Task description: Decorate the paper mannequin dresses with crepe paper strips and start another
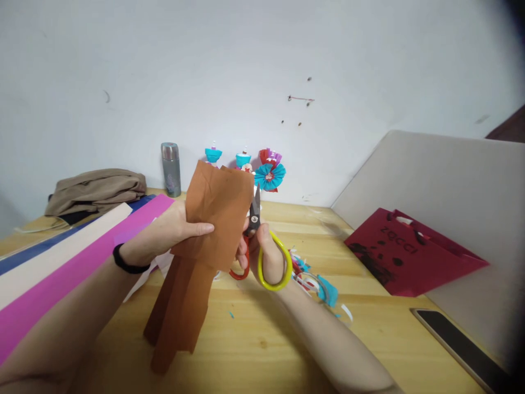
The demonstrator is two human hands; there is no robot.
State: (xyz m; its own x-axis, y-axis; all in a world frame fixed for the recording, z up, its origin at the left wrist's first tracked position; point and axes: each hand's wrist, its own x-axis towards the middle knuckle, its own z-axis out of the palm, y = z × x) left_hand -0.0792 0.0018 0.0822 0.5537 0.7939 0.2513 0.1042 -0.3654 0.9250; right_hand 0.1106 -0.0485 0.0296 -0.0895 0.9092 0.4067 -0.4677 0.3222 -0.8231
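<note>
Folded brown crepe-like paper hangs above the table, its lower layers drooping toward the front. My left hand grips its left side, thumb lying across the front and the other fingers hidden behind. In my right hand are scissors with one yellow and one red handle loop and dark blades pointing up. My thumb passes through the yellow loop. The blades stand along the paper's right edge; whether they touch it I cannot tell.
Long pink and cream paper strips lie at left, near a brown cloth and a grey bottle. Paper flowers stand at the wall. Scraps, a red bag and a phone are at right.
</note>
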